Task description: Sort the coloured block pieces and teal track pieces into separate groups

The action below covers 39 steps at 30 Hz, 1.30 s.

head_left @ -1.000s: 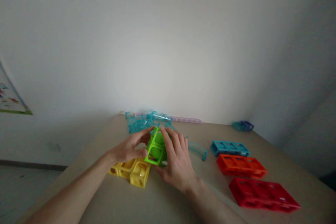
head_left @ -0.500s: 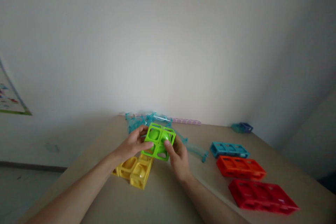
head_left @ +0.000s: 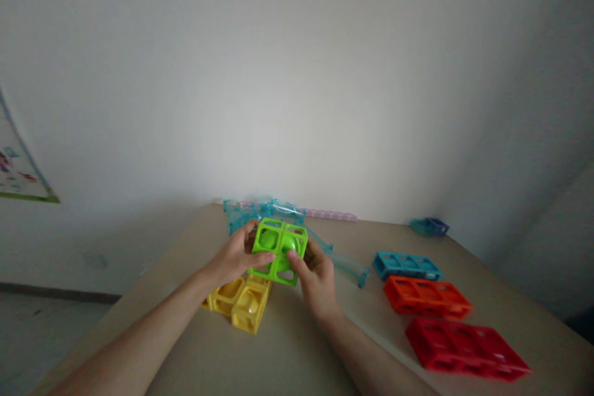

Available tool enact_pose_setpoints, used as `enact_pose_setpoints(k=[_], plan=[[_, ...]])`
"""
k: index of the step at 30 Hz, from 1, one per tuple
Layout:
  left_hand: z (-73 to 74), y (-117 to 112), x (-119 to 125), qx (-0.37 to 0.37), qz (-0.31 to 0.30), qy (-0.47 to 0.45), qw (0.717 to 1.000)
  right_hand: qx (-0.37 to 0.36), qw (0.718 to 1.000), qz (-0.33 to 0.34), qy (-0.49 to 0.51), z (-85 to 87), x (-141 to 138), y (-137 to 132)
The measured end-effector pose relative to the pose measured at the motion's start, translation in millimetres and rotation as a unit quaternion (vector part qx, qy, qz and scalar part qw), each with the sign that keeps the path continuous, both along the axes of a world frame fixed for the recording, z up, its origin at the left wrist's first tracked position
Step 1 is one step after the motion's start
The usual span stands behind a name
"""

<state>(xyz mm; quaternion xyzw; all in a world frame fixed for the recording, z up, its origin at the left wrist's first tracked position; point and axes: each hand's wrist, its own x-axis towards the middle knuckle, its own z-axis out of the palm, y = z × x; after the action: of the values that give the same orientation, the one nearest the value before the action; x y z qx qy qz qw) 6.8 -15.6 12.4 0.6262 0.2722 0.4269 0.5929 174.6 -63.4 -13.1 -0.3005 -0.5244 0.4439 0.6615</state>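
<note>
Between my two hands is a green plastic block (head_left: 279, 252) with a grid of openings and rounded cups inside, raised over the table. My left hand (head_left: 239, 255) grips its left side, thumb across the front. From the right, my right hand (head_left: 316, 275) clasps it, the thumb pressed on the front near a cup. The other fingers of both hands are partly hidden behind it. Just below and left, yellow plastic blocks (head_left: 250, 306) lie on the table, partly covered by my left arm and the green block.
To the right lie a blue block row (head_left: 407, 265), an orange one (head_left: 427, 297) and a red one (head_left: 466, 348). Clear turquoise track pieces (head_left: 245, 213) and a purple patterned strip (head_left: 330, 215) lie along the wall. A dark blue-purple piece (head_left: 436, 226) sits at the back right corner.
The green block has turned and shifted slightly left in my hands, and my left thumb sits a little further across its front. Both hands keep their hold.
</note>
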Motion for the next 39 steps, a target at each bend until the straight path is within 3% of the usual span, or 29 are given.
enact_pose_setpoints(k=[7,18,25,32,39], plan=[[-1.9,2.4,-1.0,0.01,0.002,-0.006,1.0,0.0,1.0,-0.013,-0.006,1.4,-2.4,-1.2],[-3.2,2.6,-2.4,0.012,-0.045,0.002,0.999,-0.013,1.0,-0.022,0.0,1.7,-4.4,-4.2],[-1.9,2.1,-2.7,0.02,-0.021,0.019,0.999,0.034,0.996,-0.058,-0.052,-1.8,-3.5,-0.7],[-1.0,-1.0,-2.7,0.062,0.013,0.019,0.998,0.041,0.994,-0.047,-0.088,-5.7,-0.3,0.0],[-4.4,1.5,-2.7,0.032,0.005,-0.024,0.999,0.04,0.994,-0.037,-0.093,-0.9,-2.0,-6.3]])
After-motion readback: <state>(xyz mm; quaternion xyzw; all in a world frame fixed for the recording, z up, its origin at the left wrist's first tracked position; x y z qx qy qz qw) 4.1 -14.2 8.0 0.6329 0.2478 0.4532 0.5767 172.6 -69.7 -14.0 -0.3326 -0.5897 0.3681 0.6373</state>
